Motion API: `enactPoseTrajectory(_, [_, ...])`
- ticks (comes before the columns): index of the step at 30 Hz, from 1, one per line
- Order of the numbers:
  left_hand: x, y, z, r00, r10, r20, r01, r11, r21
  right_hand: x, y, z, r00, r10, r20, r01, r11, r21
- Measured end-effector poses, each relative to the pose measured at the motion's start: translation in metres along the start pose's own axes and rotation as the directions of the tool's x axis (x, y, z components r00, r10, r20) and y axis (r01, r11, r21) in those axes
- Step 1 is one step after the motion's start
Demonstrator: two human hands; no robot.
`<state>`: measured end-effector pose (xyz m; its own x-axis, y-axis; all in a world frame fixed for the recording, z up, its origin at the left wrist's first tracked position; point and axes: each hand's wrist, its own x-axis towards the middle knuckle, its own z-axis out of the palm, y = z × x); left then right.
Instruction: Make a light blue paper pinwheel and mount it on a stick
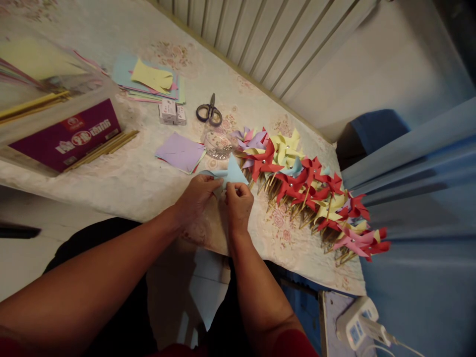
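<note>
Above the table's front edge, my left hand (201,192) and my right hand (239,199) pinch a light blue piece of paper (235,171) between them. The paper is partly folded, with one pointed flap standing up. My fingers hide its lower middle. Just beyond my hands lies a clear plastic bag of small shiny fasteners (219,146). A stack of square papers (180,152), lilac on top, sits to the left of it. To the right, many finished paper pinwheels on sticks (290,183) lie in a long row, in red, yellow, pink, lilac and blue.
Black-handled scissors (210,113) lie behind the bag. Small white boxes (172,112) stand beside a pile of coloured paper (148,79). A clear bin with a purple label (70,136) is at the left, wooden sticks (104,151) along it. A radiator (256,39) borders the table's back.
</note>
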<state>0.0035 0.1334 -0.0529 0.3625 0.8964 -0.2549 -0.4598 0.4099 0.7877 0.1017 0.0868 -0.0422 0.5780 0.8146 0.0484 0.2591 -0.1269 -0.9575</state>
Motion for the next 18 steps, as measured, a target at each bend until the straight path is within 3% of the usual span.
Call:
enactPoseTrajectory(2, [0.001, 0.001, -0.002, 1.0, -0.015, -0.004, 0.015, 1.0, 0.008, -0.001, -0.003, -0.001, 0.999, -0.014, -0.032, 0.014, 1.0, -0.002])
enactPoseTrajectory(6, [0.004, 0.005, -0.006, 0.999, -0.042, 0.026, 0.042, 0.999, 0.009, 0.006, -0.009, -0.014, 0.965, -0.107, -0.239, 0.107, 0.994, -0.011])
enactPoseTrajectory(8, [0.007, 0.007, -0.009, 0.999, -0.017, 0.036, 0.016, 1.0, 0.026, 0.015, -0.01, -0.026, 0.96, -0.115, -0.256, 0.119, 0.993, -0.001])
enactPoseTrajectory(10, [0.009, 0.009, -0.011, 0.998, -0.021, 0.061, 0.018, 0.998, 0.059, 0.024, -0.008, -0.038, 0.99, -0.074, -0.122, 0.079, 0.996, 0.035])
enactPoseTrajectory(12, [0.008, 0.012, -0.013, 0.992, -0.061, 0.113, 0.051, 0.995, 0.091, 0.03, -0.004, -0.047, 0.996, -0.024, 0.09, 0.016, 0.996, 0.089])
enactPoseTrajectory(15, [0.004, 0.016, -0.012, 0.972, -0.123, 0.202, 0.095, 0.985, 0.144, 0.031, 0.003, -0.049, 0.945, 0.056, 0.322, -0.113, 0.98, 0.162])
enactPoseTrajectory(18, [0.0, 0.019, -0.009, 0.955, -0.144, 0.259, 0.099, 0.979, 0.18, 0.026, 0.008, -0.043, 0.906, 0.125, 0.404, -0.206, 0.965, 0.164])
